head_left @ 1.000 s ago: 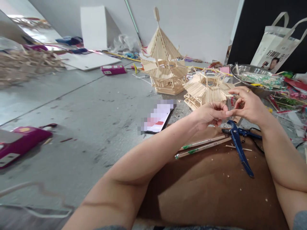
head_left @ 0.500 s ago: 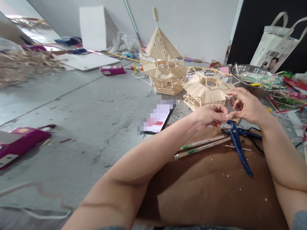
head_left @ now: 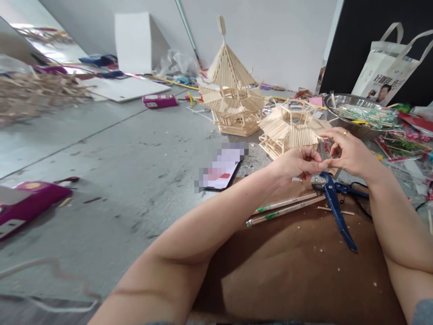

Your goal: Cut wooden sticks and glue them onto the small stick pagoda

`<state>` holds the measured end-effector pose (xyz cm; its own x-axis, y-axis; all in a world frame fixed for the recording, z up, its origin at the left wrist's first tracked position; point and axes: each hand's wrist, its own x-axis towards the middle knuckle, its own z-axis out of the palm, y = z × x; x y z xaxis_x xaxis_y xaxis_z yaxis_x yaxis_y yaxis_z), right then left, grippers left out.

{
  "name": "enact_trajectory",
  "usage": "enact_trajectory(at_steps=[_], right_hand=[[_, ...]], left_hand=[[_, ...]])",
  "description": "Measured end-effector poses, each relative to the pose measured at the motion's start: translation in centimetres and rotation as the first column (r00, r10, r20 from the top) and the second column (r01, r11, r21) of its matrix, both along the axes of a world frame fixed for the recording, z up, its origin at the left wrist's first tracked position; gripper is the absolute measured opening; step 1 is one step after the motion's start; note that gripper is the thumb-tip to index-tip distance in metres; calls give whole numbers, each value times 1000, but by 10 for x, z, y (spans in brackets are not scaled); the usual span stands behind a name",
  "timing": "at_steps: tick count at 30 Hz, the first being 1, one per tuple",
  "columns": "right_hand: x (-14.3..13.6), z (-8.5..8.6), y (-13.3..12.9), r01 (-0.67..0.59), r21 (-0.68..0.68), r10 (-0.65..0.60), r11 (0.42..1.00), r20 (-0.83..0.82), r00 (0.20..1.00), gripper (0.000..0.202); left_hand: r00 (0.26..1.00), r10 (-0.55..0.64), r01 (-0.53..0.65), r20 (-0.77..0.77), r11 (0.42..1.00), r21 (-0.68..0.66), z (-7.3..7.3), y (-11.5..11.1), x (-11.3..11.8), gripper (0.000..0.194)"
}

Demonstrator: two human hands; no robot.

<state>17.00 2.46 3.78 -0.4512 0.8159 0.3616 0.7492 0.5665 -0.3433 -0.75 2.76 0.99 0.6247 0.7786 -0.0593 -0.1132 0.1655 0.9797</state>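
My left hand (head_left: 302, 163) and my right hand (head_left: 350, 151) meet fingertip to fingertip, both pinched closed. Whatever lies between the fingertips is too small or hidden to make out. Just behind them stands a hexagonal wooden-stick model (head_left: 292, 128) with a sloping slatted roof, partly covered by my hands. Below my fingers a blue-handled hand cutter (head_left: 336, 207) rests on the brown board (head_left: 287, 271). Beside it lie wrapped chopsticks (head_left: 287, 210) with green print and a thin loose stick (head_left: 334, 210).
A taller stick pagoda (head_left: 233, 85) stands behind. A phone (head_left: 221, 169) lies left of the board. At right are a metal bowl (head_left: 363, 128) of wrapped sticks and a white bag (head_left: 382, 72). Purple power strips (head_left: 34, 203) lie on the grey floor at left.
The view has shifted very slightly. Both hands keep their pinch at the same place, with only a tiny movement of the fingers.
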Motion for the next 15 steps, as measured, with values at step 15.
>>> enact_trajectory(at_steps=[15], right_hand=[[-3, 0, 1, 0, -69, 1, 998, 15, 1000, 61]], left_hand=[[993, 82, -62, -89, 976, 209, 32, -3, -18, 22]])
